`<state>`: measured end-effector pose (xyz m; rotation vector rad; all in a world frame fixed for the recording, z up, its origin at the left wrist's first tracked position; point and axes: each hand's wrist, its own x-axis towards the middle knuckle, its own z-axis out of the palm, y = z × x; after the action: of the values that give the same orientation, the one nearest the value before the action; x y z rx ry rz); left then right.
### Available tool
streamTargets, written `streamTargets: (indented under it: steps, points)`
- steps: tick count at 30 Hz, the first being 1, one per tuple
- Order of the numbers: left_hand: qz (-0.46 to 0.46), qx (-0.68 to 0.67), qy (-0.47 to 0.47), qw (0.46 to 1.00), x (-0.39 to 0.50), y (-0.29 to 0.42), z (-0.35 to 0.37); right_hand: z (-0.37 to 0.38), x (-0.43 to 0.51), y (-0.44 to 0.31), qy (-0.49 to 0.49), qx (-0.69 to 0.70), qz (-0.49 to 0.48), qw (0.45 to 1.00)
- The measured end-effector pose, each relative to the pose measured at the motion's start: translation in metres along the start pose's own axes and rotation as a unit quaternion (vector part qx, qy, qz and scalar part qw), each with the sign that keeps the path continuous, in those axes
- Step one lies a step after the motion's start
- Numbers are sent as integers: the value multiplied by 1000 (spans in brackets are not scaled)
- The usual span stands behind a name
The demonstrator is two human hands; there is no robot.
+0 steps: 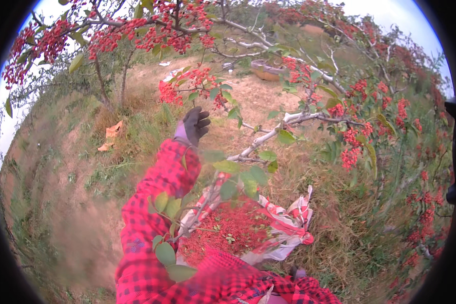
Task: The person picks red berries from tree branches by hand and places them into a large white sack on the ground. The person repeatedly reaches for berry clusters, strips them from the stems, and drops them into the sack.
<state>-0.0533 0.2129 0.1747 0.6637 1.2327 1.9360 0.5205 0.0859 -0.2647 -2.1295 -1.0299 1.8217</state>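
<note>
My left hand [193,125], in a dark glove with a purple cuff, reaches forward with bent, slightly separated fingers and nothing visible in it. Just beyond its fingertips hang red Sichuan pepper clusters [202,78] on a thin leafy twig. My right hand [298,272] shows only as a small gloved part near the bottom edge, by the checked sleeve; what it may hold is hidden. Below me an open red-and-white plastic bag [295,238] contains a heap of picked red peppercorns [228,224] mixed with green leaves.
A pale bare branch [256,143] crosses in front of me, and leafy twigs [167,250] overlap my left arm and the bag. Laden branches [136,32] hang overhead, with more pepper clusters [351,144] at right. Farther off are a basket [267,72] and brown scraps [114,130].
</note>
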Motion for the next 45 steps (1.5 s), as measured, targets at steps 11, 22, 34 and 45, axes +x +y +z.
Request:
streamTargets:
  steps: [11,22,34,45]
  points:
    - [-41,-240,-113,963,40,-9,28,22,-20,-32,-2,-6,-24,1000]
    - [-34,-113,-84,989,45,-1,25,38,-39,-31,8,2,-39,999]
    - [-64,-76,-146,984,22,1,-45,57,-53,-26,8,0,-54,999]
    - [31,-221,-96,970,31,20,-196,75,-59,-33,1,-11,-63,998]
